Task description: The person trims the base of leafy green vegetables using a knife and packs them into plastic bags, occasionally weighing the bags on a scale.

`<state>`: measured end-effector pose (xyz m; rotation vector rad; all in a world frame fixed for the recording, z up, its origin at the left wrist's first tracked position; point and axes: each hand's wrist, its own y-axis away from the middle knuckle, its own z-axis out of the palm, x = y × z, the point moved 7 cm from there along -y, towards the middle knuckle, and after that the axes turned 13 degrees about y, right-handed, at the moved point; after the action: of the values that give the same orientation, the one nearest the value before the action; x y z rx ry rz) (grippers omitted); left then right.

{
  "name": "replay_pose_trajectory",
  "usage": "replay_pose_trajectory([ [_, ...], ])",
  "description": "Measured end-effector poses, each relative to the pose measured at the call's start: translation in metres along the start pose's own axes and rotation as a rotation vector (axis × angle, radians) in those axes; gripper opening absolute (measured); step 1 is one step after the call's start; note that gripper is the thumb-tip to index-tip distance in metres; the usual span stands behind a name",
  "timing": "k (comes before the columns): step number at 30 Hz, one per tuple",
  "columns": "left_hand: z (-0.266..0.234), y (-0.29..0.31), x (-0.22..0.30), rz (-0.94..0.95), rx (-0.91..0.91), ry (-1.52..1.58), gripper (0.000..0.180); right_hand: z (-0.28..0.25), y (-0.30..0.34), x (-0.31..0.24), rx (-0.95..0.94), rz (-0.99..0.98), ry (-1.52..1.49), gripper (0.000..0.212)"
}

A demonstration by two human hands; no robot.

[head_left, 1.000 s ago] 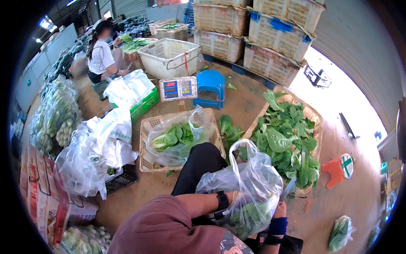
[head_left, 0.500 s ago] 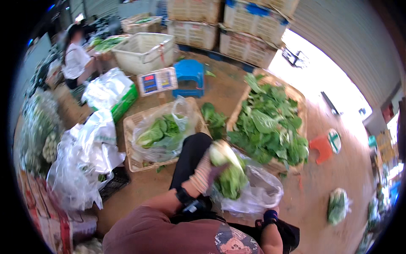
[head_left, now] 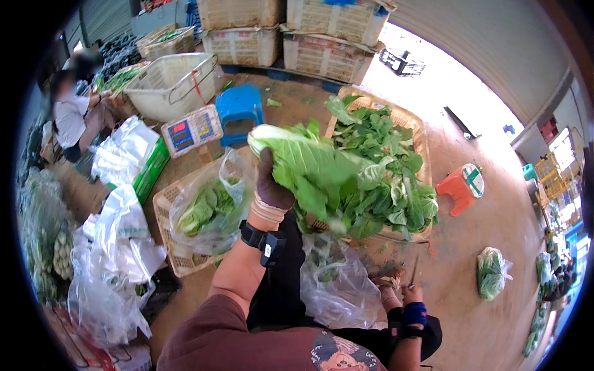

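My left hand (head_left: 272, 185), in a dark glove with a striped cuff, is closed round the pale base of a leafy Chinese cabbage (head_left: 303, 161). The cabbage is held up in front of me, tilted, its green leaves blurred and pointing right over the leaf crate. My right hand (head_left: 411, 294) is low beside my right knee, closed on a thin, dark knife (head_left: 415, 271) pointing upward. A clear plastic bag (head_left: 337, 294) lies loosely between my legs, with some green showing in its upper part.
Ahead stands a crate (head_left: 424, 139) heaped with leafy greens. Left of my knee, another crate (head_left: 164, 216) holds bagged greens. Around are a blue stool (head_left: 240, 105), an orange stool (head_left: 455, 188), a bagged cabbage (head_left: 493, 272), a white tub (head_left: 167, 86) and a seated person (head_left: 71, 117).
My left hand has lifted the cabbage forward and up, away from the plastic bag. My right hand has left the bag's edge, and a knife now shows in it.
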<state>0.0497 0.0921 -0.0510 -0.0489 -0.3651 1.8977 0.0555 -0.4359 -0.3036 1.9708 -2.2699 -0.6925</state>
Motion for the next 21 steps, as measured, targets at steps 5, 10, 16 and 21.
replay_pose_trajectory([
  [5,-0.009,-0.053,-0.066,-0.23,-0.042,-0.194,0.047,-0.171,0.039,-0.132,0.341,-0.187,-0.115,0.022],
  [10,-0.028,-0.084,-0.098,-0.163,0.036,-0.471,0.051,-0.229,0.027,-0.262,0.427,-0.538,-0.287,0.021],
  [16,-0.07,-0.064,-0.139,-0.254,0.204,-0.467,0.044,-0.208,-0.005,-0.344,0.407,-0.681,-0.476,0.026],
  [21,-0.056,-0.057,-0.152,-0.502,0.166,-0.099,0.047,-0.207,-0.015,-0.395,0.396,-0.829,-0.27,0.037],
])
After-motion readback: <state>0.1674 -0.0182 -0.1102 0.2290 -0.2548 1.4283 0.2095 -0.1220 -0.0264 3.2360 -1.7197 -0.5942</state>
